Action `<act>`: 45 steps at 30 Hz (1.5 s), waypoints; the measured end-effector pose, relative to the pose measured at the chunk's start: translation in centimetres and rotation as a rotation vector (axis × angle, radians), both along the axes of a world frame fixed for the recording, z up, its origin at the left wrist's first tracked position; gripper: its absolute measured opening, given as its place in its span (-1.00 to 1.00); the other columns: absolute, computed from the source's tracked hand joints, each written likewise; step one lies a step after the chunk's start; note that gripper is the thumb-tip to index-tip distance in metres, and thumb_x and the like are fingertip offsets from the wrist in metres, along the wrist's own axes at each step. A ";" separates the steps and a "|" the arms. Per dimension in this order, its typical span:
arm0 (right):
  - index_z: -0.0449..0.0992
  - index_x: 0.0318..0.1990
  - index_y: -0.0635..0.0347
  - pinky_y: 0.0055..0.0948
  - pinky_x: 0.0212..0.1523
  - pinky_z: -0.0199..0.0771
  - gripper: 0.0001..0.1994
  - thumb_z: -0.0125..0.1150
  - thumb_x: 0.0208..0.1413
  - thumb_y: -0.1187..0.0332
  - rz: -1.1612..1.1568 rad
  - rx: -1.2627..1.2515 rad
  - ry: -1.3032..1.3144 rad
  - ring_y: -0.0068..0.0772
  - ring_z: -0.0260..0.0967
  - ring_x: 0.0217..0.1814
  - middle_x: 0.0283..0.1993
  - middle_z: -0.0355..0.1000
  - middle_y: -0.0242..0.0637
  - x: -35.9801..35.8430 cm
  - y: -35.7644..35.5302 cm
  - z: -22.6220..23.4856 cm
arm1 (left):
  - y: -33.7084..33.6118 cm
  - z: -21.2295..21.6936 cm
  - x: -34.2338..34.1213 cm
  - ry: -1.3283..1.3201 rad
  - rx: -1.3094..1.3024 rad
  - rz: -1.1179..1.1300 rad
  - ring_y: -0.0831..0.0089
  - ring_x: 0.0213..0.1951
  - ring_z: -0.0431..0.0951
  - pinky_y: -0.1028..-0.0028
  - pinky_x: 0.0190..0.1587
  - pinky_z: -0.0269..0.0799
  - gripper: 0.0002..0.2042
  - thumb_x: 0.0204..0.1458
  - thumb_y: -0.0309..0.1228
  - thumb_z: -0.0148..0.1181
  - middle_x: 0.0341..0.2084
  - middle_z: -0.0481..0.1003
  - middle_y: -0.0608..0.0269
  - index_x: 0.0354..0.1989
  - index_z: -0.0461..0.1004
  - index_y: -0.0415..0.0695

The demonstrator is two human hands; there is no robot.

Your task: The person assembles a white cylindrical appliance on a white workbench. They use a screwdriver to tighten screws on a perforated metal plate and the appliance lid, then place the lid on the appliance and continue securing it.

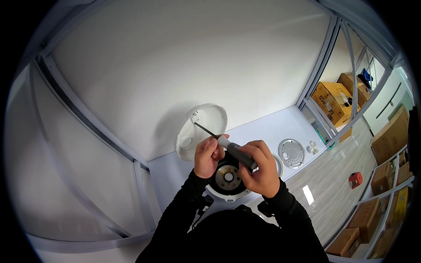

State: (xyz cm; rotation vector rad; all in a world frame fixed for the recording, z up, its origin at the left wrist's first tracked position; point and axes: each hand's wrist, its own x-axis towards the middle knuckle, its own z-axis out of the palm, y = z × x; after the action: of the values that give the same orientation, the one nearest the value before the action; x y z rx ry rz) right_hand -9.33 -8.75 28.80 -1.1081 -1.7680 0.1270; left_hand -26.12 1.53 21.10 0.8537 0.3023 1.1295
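Note:
A screwdriver (239, 153) with a dark grey and light grey handle lies slantwise between my hands. My right hand (262, 168) is closed round the rear of its handle. At the front of the handle, by the shaft, the fingers of my left hand (206, 158) pinch it. The shaft tip touches or nearly touches a small fitting (194, 116) inside a white raised lid (215, 116). Below my hands stands a round white rice cooker body (230, 198), its dark inside showing a metal heating plate (222, 179). My hands cover part of it.
A round perforated metal plate (293, 154) lies right on the white table (258, 127), with small white round parts (312, 147) beside it. A pale rim (279, 165) shows behind my right hand. Walls and metal framing enclose the table. Cardboard boxes (335, 103) stand at the right.

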 end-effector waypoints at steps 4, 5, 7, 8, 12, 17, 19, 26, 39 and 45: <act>0.48 0.08 0.28 -0.26 -0.19 0.55 -0.43 0.18 -0.26 0.63 0.029 -0.005 0.002 0.02 0.48 -0.14 -0.08 0.38 -0.04 -0.1 0.0 0.0 | 0.3 -0.4 0.1 0.092 0.011 0.010 0.70 -0.53 0.20 0.59 -0.45 0.11 -0.65 0.32 -0.21 0.20 -0.56 0.29 0.55 0.00 0.54 -0.31; 0.48 0.08 0.28 -0.25 -0.19 0.55 -0.45 0.22 -0.22 0.61 0.023 -0.004 0.015 0.03 0.49 -0.14 -0.07 0.39 -0.03 -0.2 0.0 0.1 | 0.4 -0.4 0.1 0.081 0.021 0.004 0.71 -0.52 0.20 0.59 -0.44 0.11 -0.66 0.32 -0.22 0.21 -0.55 0.29 0.54 -0.01 0.54 -0.31; 0.48 0.08 0.28 -0.25 -0.17 0.56 -0.49 0.30 -0.14 0.58 0.011 -0.001 0.045 0.05 0.49 -0.15 -0.05 0.40 -0.01 -0.4 0.0 0.2 | 0.4 -0.4 0.1 0.062 0.040 -0.007 0.72 -0.51 0.21 0.60 -0.44 0.10 -0.68 0.31 -0.24 0.22 -0.54 0.30 0.54 -0.02 0.53 -0.30; 0.48 0.08 0.29 -0.25 -0.16 0.56 -0.52 0.33 -0.11 0.55 0.015 -0.017 0.078 0.05 0.49 -0.14 -0.05 0.41 -0.01 -0.7 0.0 0.4 | 0.3 -0.2 0.0 0.063 0.040 -0.013 0.72 -0.51 0.21 0.60 -0.44 0.11 -0.67 0.32 -0.23 0.21 -0.53 0.30 0.54 -0.01 0.53 -0.30; 0.49 0.06 0.31 -0.23 -0.13 0.56 -0.56 0.45 0.01 0.46 0.012 -0.043 0.143 0.05 0.50 -0.12 -0.02 0.45 0.00 -0.5 0.1 0.1 | -0.1 0.5 0.3 0.026 0.031 -0.035 0.69 -0.54 0.19 0.58 -0.44 0.08 -0.65 0.35 -0.25 0.14 -0.55 0.27 0.52 0.04 0.51 -0.35; 0.50 0.04 0.30 -0.26 -0.13 0.55 -0.58 0.46 -0.02 0.53 0.016 0.137 0.020 0.00 0.52 -0.09 -0.04 0.48 -0.03 -0.3 0.8 -0.4 | 0.3 -0.1 0.2 -0.030 0.044 -0.030 0.66 -0.53 0.20 0.56 -0.43 0.11 -0.63 0.35 -0.21 0.10 -0.55 0.25 0.50 0.03 0.50 -0.34; 0.51 0.03 0.29 -0.28 -0.13 0.55 -0.57 0.47 -0.04 0.54 0.011 0.175 -0.042 -0.02 0.52 -0.09 -0.03 0.48 -0.02 -0.1 0.9 -0.4 | 0.9 -0.9 0.2 -0.072 0.097 -0.059 0.65 -0.49 0.26 0.56 -0.42 0.16 -0.63 0.36 -0.17 0.11 -0.51 0.27 0.51 0.00 0.51 -0.30; 0.47 0.09 0.25 -0.32 -0.19 0.55 -0.51 0.50 -0.02 0.45 -0.009 -0.014 0.204 -0.08 0.55 -0.19 -0.12 0.53 -0.03 -0.9 0.4 -0.4 | 0.3 -0.2 0.1 0.081 0.039 0.003 0.66 -0.50 0.29 0.55 -0.41 0.22 -0.63 0.35 -0.13 0.14 -0.52 0.29 0.53 0.00 0.53 -0.25; 0.49 0.00 0.28 -0.26 -0.20 0.56 -0.62 0.45 0.01 0.45 0.026 0.067 0.050 0.00 0.53 -0.16 -0.10 0.48 -0.02 -0.1 0.7 -1.1 | 0.8 -2.0 0.5 -0.015 0.006 -0.023 0.66 -0.51 0.22 0.56 -0.42 0.15 -0.61 0.33 -0.12 0.16 -0.53 0.26 0.54 -0.02 0.54 -0.28; 0.49 0.02 0.30 -0.23 -0.16 0.57 -0.60 0.46 0.04 0.40 -0.034 -0.319 0.256 0.04 0.54 -0.13 -0.04 0.50 0.01 -0.1 -0.6 -0.3 | -0.3 -0.3 0.4 0.054 0.036 -0.013 0.66 -0.52 0.21 0.56 -0.43 0.11 -0.63 0.33 -0.20 0.16 -0.54 0.25 0.53 0.04 0.53 -0.32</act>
State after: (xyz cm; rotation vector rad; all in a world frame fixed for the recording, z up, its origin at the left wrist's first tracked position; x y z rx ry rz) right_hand -9.40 -9.37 28.54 -1.2847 -1.5309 0.5216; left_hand -25.72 1.25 20.79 0.9177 0.3215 1.1034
